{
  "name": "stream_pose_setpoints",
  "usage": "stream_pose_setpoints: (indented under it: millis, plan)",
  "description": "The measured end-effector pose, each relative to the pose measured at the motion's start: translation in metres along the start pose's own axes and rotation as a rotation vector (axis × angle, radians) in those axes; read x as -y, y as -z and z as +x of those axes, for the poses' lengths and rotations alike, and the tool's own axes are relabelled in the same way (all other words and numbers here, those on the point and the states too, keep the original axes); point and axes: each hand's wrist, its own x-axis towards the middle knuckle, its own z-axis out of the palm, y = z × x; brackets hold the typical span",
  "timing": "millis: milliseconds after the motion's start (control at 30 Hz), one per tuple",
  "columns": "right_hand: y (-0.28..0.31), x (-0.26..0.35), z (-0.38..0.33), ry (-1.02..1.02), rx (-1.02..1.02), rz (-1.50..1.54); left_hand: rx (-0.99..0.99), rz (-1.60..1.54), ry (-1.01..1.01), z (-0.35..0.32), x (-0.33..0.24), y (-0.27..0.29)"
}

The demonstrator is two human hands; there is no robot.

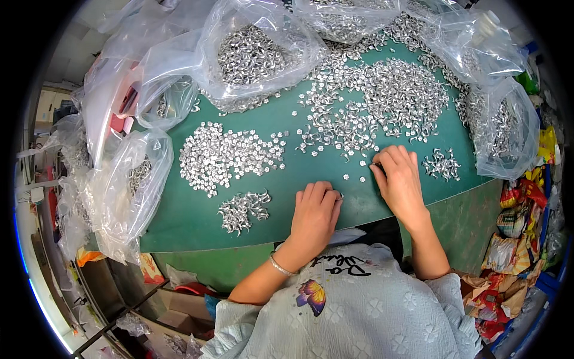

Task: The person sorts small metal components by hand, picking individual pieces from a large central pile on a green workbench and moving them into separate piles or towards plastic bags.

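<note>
My left hand (pixel 315 214) rests at the near edge of the green table, fingers bent and closed. A bit of a small silvery metal piece (pixel 341 195) shows at its fingertips. My right hand (pixel 399 182) is on the table farther right, its fingers curled in beside the thumb; what they hold, if anything, is hidden. Just beyond it spreads a large mixed heap of small metal pieces (pixel 394 99), curved and flower-shaped. A few loose flower-shaped pieces (pixel 346 177) lie between my hands. Left of them is a spread of flower-shaped pieces (pixel 218 157), with a small pile of curved pieces (pixel 242 210) nearer me.
Another small pile of curved pieces (pixel 442 164) lies right of my right hand. Clear plastic bags of metal parts (pixel 254 57) line the far side, with more bags at the left (pixel 134 185) and right (pixel 502 128) ends. Colourful packages (pixel 508 251) are stacked beyond the table's right.
</note>
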Motion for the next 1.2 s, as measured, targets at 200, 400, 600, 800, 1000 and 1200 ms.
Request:
stream_pose_setpoints:
  millis: [200,400,600,800,1000,1200]
  plan:
    - [0.004,0.006,-0.004,0.004,0.04,0.105,-0.008,-0.022,0.004,-0.004,0.002,0.002]
    - [-0.006,0.029,-0.012,0.08,0.053,0.206,-0.081,-0.019,0.054,-0.006,0.008,-0.002]
    - [-0.019,0.031,-0.002,0.054,-0.062,0.292,-0.08,-0.038,0.078,-0.004,0.003,-0.001]
    - [-0.03,0.029,0.017,0.011,-0.079,-0.045,-0.04,-0.005,0.049,-0.006,0.0,0.001]
    - [-0.023,0.034,0.013,0.022,-0.148,0.046,-0.084,-0.006,0.053,-0.013,0.013,-0.001]
    - [-0.037,0.029,0.024,0.07,-0.124,-0.082,0.058,-0.031,0.02,-0.009,0.006,0.013]
